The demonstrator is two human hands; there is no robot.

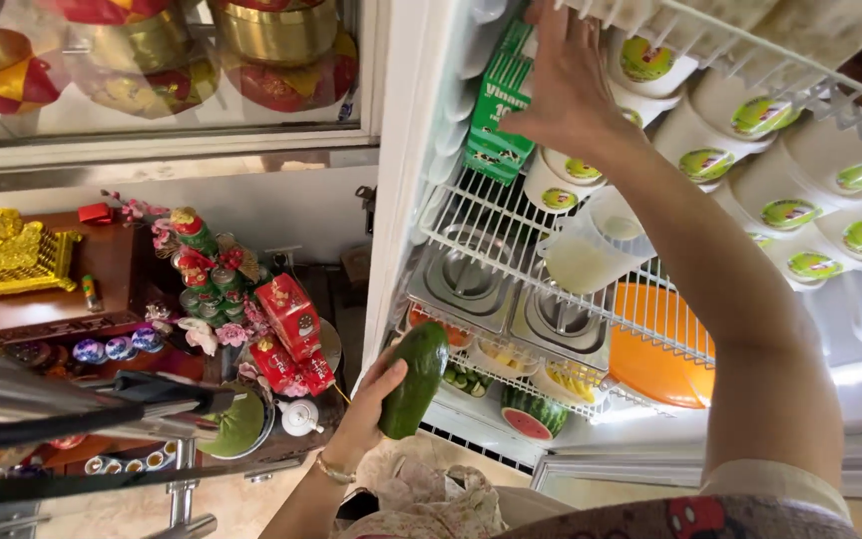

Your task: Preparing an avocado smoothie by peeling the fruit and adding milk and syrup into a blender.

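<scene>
That white wire fridge shelf [471, 215] is packed: green carton [496, 110], white lidded tubs [750, 160], a clear jug [596, 245], two steel containers [466, 274] right underneath it.

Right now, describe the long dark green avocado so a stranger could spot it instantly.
Start at the open white fridge with wire shelves. Drop to its lower left corner, where the person's left hand holds up the long dark green avocado. Unlike the cut watermelon nearby inside, it is whole, smooth-skinned and outside the fridge.

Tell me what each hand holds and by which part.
The left hand grips a green avocado by its lower end. The right hand touches a green carton; no grip is visible.
</scene>
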